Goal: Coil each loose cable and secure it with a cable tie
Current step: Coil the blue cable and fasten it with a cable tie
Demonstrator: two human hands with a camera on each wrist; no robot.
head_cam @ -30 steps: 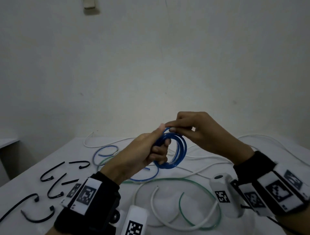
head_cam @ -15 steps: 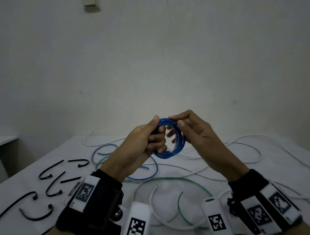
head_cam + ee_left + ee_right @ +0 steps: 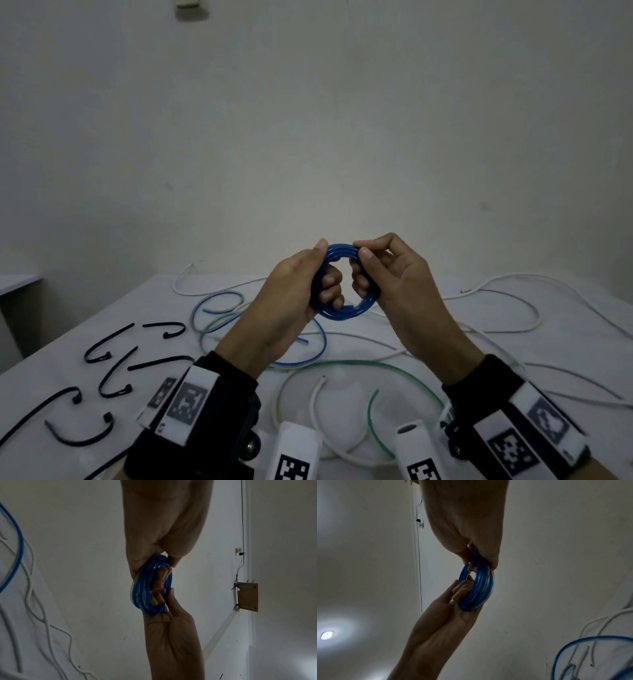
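A blue cable, wound into a small coil [image 3: 339, 312], is held up above the white table [image 3: 51, 373]. My left hand [image 3: 320, 270] grips its left side, thumb on top and fingers curled through the ring. My right hand [image 3: 368, 270] grips its right side, thumb and forefinger pinching the top. In the left wrist view the coil [image 3: 145, 595] sits between the left hand [image 3: 163, 527] above and the right hand [image 3: 171, 635] below. The right wrist view shows the coil [image 3: 481, 588] edge-on. Several black cable ties [image 3: 109, 349] lie on the table at the left.
A loose blue loop [image 3: 322, 342] lies on the table under the hands. A green cable [image 3: 394, 368] and white cables [image 3: 496, 301] sprawl over the middle and right. A wall stands close behind. The table's left edge runs diagonally past the ties.
The right hand has swung in from pinching the coil's top to gripping its right side. The coil has risen slightly and turned to face me more.
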